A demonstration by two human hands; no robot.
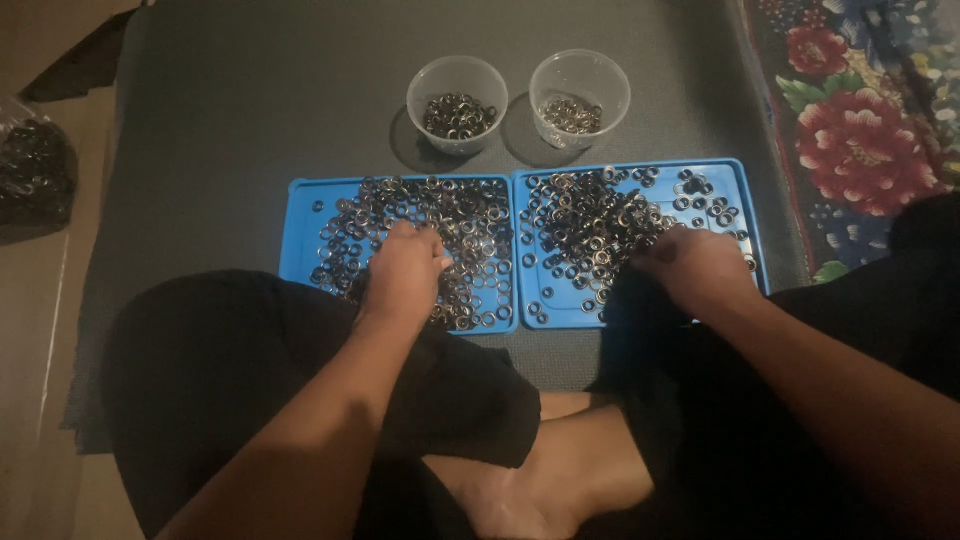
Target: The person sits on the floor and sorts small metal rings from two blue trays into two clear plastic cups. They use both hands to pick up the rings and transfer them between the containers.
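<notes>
Two blue trays lie side by side on a dark grey mat, both strewn with several small metal rings. My left hand [403,272] rests palm down on the left tray [302,205], fingers curled among its rings [470,225]. My right hand [693,265] sits on the right tray [738,180], fingertips pinching into the pile of rings [590,225]. Whether either hand grips a ring is hidden by the fingers. Behind the trays stand two clear plastic cups, the left cup [457,103] and the right cup [579,97], each with rings in the bottom.
I sit cross-legged in black shorts, with my knees just before the trays and a bare foot [540,490] below. The grey mat [250,90] lies on the floor. A dark plastic bag [30,175] is at the far left, a floral rug [860,110] at the right.
</notes>
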